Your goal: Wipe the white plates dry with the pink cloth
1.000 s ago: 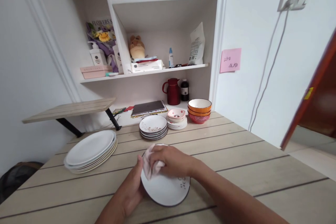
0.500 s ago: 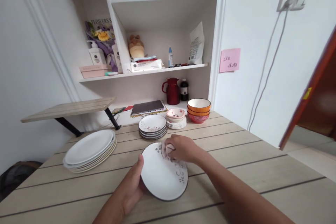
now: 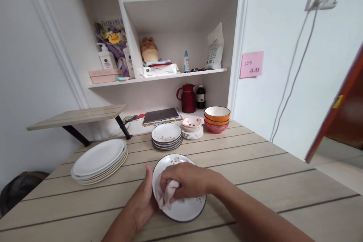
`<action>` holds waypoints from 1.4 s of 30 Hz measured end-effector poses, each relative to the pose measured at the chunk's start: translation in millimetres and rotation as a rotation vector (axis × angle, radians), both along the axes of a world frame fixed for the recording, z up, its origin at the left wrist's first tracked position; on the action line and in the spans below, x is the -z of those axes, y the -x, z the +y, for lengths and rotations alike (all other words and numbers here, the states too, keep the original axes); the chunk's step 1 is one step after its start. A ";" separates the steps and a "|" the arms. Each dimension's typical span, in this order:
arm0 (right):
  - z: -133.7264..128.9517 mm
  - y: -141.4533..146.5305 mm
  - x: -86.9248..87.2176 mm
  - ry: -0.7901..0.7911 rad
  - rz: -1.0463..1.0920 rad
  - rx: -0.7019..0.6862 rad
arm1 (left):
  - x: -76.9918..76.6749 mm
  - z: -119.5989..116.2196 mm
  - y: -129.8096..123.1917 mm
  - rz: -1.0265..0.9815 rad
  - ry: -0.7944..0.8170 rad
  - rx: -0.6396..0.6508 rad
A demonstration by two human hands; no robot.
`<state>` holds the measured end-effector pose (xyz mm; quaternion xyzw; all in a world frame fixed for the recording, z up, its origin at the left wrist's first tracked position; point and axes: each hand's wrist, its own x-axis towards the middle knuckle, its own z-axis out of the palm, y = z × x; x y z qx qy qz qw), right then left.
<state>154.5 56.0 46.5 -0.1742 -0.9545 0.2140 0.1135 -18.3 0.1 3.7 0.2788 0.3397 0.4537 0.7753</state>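
A white plate (image 3: 188,211) with a dark rim and a brown flower pattern is in front of me, at the middle of the table. At its left edge is my left hand (image 3: 141,200), thumb up beside the rim and the other fingers hidden beneath the plate. My right hand (image 3: 187,181) is closed on a pale pinkish cloth (image 3: 167,194), which it presses against the left part of the plate's face. Just behind this plate stands a stack of similar patterned plates (image 3: 166,133).
Large white oval plates (image 3: 98,155) are stacked on the left, near a small raised shelf (image 3: 79,115). Small dishes (image 3: 192,124) and stacked bowls (image 3: 217,119) stand at the back right. Behind them are a laptop (image 3: 161,115), a red jug (image 3: 188,98) and a dark bottle (image 3: 200,97).
My right hand has moved the cloth from the plate's upper right edge down and left across its face. The left hand stays at the plate's left edge, its thumb a little more raised.
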 end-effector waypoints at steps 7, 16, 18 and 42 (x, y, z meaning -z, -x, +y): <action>15.7 -32.4 -8.9 0.074 -0.165 0.333 | -2.5 -0.2 -0.2 0.100 0.012 -0.023; 12.1 5.7 21.6 -0.194 0.080 0.619 | -3.3 -2.3 -2.6 0.052 -0.045 -0.043; 8.6 12.1 24.1 -0.192 0.156 0.490 | -1.9 -1.7 -3.6 0.035 -0.021 -0.056; 32.8 -30.0 9.3 -0.137 -0.088 0.645 | -1.5 -2.9 1.5 0.121 -0.035 -0.049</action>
